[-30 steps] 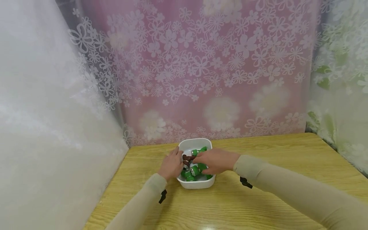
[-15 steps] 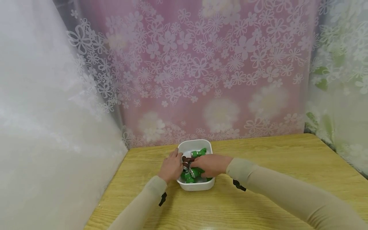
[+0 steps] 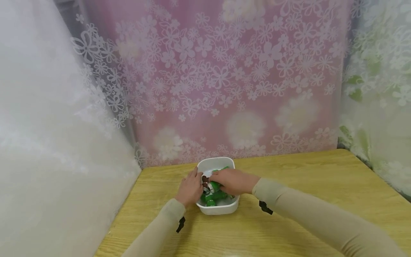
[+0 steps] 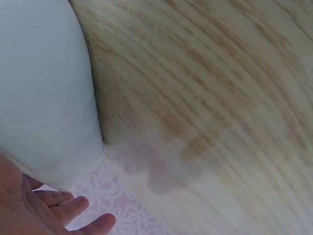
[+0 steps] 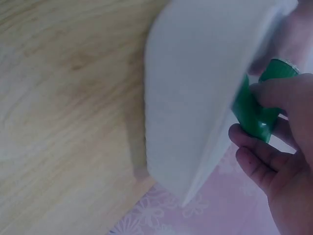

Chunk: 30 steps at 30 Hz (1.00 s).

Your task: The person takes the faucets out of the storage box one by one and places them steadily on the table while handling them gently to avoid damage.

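Note:
A white plastic tub on the table holds several green and brown pieces with silver bands. In the head view, my right hand reaches in over the tub's right side. It pinches a green bent piece with a silvery end between thumb and fingers, at rim height in the right wrist view. My left hand rests at the tub's left rim; its fingers extend loosely past the edge in the left wrist view. A brown piece lies inside near it. Another green piece lies at the tub's near end.
The tub stands near the back edge of a wood-grain table. Behind it hangs a pink flowered curtain. A pale sheet closes the left side, and a leaf-patterned one hangs at the right.
My right hand has reached down among the green pieces and lifted one slightly, shifting towards the tub's far end. The left hand stays at the rim.

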Motion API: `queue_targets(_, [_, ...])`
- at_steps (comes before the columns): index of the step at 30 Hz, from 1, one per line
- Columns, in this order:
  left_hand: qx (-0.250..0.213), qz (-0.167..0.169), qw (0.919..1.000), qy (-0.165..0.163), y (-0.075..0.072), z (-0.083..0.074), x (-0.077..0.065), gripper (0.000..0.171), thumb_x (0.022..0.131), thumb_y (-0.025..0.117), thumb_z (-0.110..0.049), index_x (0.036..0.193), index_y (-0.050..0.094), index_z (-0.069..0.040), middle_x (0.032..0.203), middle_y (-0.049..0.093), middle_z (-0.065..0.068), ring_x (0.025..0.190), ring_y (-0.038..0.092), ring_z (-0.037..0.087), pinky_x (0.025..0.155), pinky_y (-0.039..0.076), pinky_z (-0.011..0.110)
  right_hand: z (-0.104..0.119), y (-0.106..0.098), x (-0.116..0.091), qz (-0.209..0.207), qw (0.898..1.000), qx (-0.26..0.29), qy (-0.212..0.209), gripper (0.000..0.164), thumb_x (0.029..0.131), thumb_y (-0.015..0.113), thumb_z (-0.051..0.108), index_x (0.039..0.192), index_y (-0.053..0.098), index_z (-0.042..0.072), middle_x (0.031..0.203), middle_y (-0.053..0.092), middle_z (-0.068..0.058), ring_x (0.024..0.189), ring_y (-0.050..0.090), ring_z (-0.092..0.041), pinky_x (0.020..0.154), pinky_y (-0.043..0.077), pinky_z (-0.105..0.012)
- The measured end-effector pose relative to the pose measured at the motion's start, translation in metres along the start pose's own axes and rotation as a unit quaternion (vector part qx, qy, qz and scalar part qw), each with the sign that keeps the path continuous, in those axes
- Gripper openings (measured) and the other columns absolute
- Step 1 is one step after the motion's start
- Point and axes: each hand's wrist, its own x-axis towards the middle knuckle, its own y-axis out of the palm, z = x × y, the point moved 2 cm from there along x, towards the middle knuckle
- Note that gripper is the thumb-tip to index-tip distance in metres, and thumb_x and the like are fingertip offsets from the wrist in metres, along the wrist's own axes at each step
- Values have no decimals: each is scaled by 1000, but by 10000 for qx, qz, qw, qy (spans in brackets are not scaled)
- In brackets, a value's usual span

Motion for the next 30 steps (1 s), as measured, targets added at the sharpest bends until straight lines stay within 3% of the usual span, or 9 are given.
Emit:
queue_targets(5, [36,8,10000,21,0,1,2,47,101,54,-22,145,49,-6,163,29,19,146,37,36,107,43,60,-14,-24,-8,-327,9984,289,358,42,97,67,17,138,57,11,128,65,-3,114,64,-19,97,54,-38])
queue_targets(11, [66,26,10000,58,0,1,1,46,101,53,-21,145,49,-6,163,30,18,146,37,36,107,43,60,-45,-34,-29,-345,9910,586,1155,45,98,64,15,142,55,11,118,66,-2,95,63,-13,77,54,-33])
queue_targets(16, [21,161,9999,49,1,1,-1,47,102,52,-21,145,49,-5,163,29,18,147,36,35,107,43,60,-68,-22,-51,-362,9852,656,1542,46,96,65,14,141,56,10,117,66,-4,91,61,-12,74,52,-32])
queue_targets(19, [-28,213,9998,2,1,1,-1,47,102,52,-23,147,48,-6,164,28,17,147,36,35,107,43,60,-81,-11,-60,-359,9824,732,1679,39,94,66,12,132,61,8,112,67,-3,89,61,-11,73,52,-32])
queue_targets(24, [24,199,9998,-58,1,4,1,49,102,52,-24,148,47,-7,165,27,17,148,35,34,108,42,59,-97,9,-65,-215,9787,709,1915,31,92,69,12,122,64,9,102,68,0,81,59,-9,69,51,-30])
queue_targets(30, [-32,180,9998,-22,2,3,2,48,101,53,-22,146,48,-6,164,28,18,147,35,35,109,41,60,-102,23,-71,177,9778,355,2059,36,92,72,17,126,64,8,108,70,-3,89,63,-14,73,55,-36])
